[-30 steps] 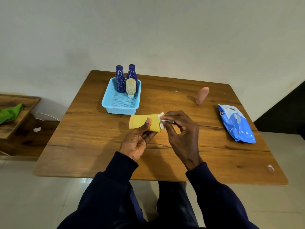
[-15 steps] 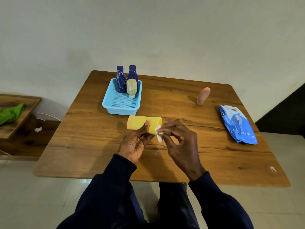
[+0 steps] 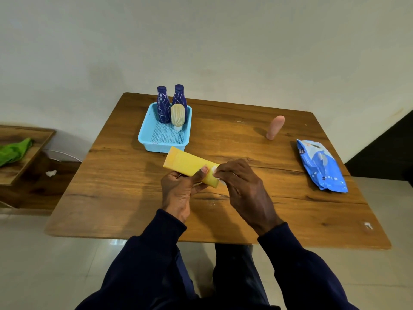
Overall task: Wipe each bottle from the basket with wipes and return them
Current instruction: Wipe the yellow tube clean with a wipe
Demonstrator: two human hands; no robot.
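**Yellow bottle in hand, wipe on its near end**

Head view:
- Left hand (image 3: 178,191) grips the yellow bottle (image 3: 187,163). The thumb lies on top near its right end and the fingers are curled underneath.
- The bottle lies roughly level above the table (image 3: 125,193). Its far-left end points up toward the basket (image 3: 154,139) and is just in front of the basket's near rim.
- Right hand (image 3: 243,189) pinches a small white wipe (image 3: 215,170). The fingers (image 3: 225,170) are bunched tight and press it against the bottle's right end, right next to the left thumb.
- Only a sliver of the wipe shows. The rest is hidden behind the fingers.
- The light blue basket sits at the table's far-left area with three bottles upright at its back.
- These are the left dark blue bottle (image 3: 163,106), the right dark blue bottle (image 3: 179,95) and the cream bottle (image 3: 177,116), which stands cap-down just in front of the blue pair.
- Pink bottle (image 3: 275,127) stands alone on the table's far-right side, leaning slightly, well apart from the basket.
- Blue wipes pack (image 3: 319,166) lies flat near the right edge, nearer than the pink bottle.
- Small white scrap (image 3: 367,225) is on the table near the near-right corner.
- Off the table to the left, a low wooden side stand (image 3: 24,135) has a green cloth (image 3: 13,151) on top.
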